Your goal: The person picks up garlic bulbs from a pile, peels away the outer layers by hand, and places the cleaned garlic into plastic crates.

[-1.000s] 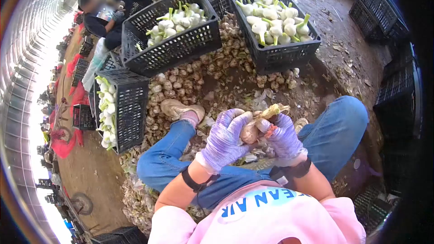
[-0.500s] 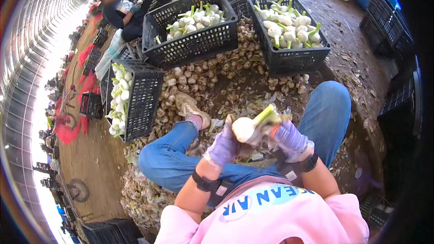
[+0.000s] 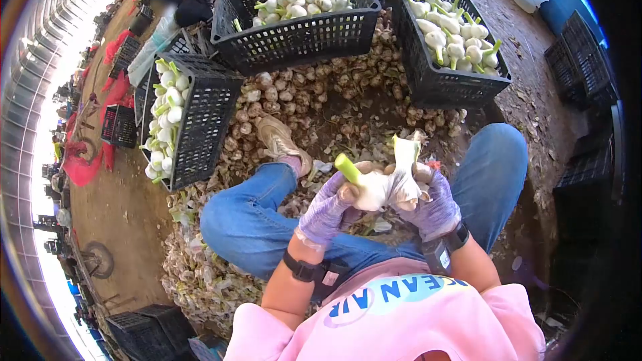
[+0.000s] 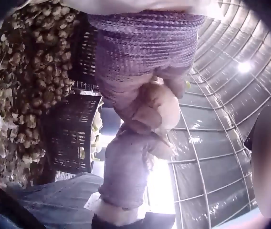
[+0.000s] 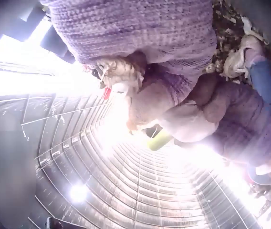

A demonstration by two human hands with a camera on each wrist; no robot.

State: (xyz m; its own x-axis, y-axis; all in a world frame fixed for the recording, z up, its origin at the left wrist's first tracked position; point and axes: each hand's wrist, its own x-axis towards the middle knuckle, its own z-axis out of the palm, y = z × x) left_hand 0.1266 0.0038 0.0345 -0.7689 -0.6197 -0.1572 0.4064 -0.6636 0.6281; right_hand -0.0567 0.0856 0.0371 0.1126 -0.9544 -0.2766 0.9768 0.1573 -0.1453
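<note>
Garlic bulb (image 3: 372,192), 1 item, white, green stalk stub pointing up-left: held in front of my chest above my lap, between both gloved hands

Left hand (image 3: 326,208): purple knit glove, fingers curled round the bulb's left side near the stalk

Right hand (image 3: 431,206): same glove, fingers pinching a loose sheet of outer skin (image 3: 406,160) that stands up from the bulb's right side

Change since 0.5 s ago: stalk then pointed up-right toward my right hand, now swung to the left; skin flap now lifted clear of the bulb where earlier it lay closer. 1.0 s ago the bulb was brown and mostly covered by my fingers. Judgement: the dirty outer layer is nearly off and the bulb is close to clean

Surroundings:
- Crate, black plastic (image 3: 301,33), ahead of me, holding peeled white bulbs
- Crate, black plastic (image 3: 448,83), ahead to the right, also holding white bulbs
- Crate, black plastic (image 3: 200,127), to the left, tipped on its side, white bulbs showing at the open face
- Heap of unpeeled brown garlic (image 3: 301,93) on the ground between the crates and my legs
- Shoe (image 3: 277,139), mine, resting on the heap

Wrist views: gloves and pale bulb seen from below against a bright arched roof; grip detail there unclear
</note>
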